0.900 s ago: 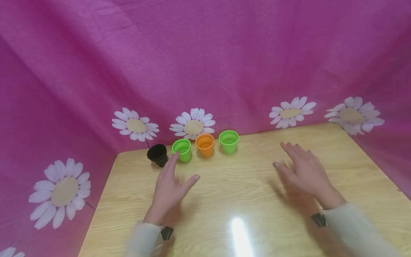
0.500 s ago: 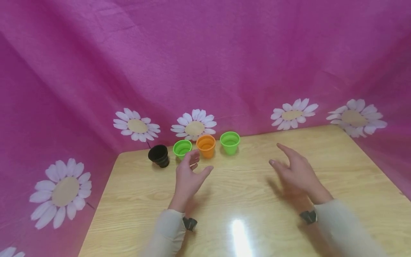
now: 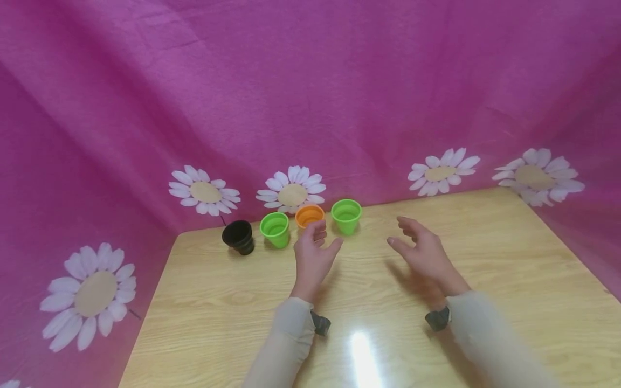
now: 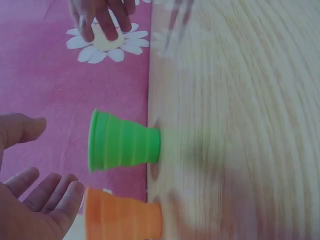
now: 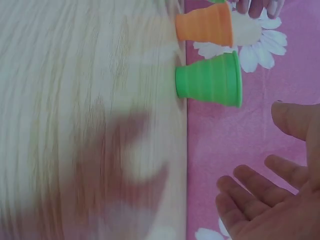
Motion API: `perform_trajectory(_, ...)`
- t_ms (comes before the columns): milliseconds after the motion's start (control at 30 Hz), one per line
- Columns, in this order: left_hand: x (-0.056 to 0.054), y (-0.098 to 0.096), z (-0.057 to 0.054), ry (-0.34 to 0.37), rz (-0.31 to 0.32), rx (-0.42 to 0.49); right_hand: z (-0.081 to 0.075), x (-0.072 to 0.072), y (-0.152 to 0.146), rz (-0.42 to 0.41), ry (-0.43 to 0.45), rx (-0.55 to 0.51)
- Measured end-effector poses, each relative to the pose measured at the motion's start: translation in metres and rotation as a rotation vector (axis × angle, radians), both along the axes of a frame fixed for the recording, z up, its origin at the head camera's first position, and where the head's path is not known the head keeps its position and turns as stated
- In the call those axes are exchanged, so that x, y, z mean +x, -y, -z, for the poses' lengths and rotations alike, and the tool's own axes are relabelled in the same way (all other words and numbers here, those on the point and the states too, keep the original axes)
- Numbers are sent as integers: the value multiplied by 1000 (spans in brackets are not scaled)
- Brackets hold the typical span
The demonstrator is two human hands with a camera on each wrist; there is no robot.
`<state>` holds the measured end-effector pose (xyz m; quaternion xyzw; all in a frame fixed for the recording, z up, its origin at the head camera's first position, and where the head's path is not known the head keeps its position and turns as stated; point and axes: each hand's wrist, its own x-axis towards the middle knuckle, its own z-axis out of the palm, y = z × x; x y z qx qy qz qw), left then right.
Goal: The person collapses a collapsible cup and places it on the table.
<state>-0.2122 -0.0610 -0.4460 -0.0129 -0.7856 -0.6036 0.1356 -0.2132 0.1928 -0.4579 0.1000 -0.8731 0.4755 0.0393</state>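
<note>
Green rightmost cup stands beyond and between left hand and right hand, each grip wide.

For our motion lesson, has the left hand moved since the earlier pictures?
Yes: in the head view, the left hand moved right, from overlapping the left green cup to overlapping the orange cup.
</note>
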Motion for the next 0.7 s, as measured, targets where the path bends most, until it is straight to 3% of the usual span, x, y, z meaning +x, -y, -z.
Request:
perform_trajectory(167, -11, -11, 5, 33, 8, -24, 1, -6, 11, 18, 32, -55)
perform_trajectory(500, -32, -23, 10, -4, -8, -169, 2, -30, 32, 32, 14, -97)
perform_trajectory(700, -40, -30, 11, 24, -12, -160, 6, -44, 44, 38, 36, -129)
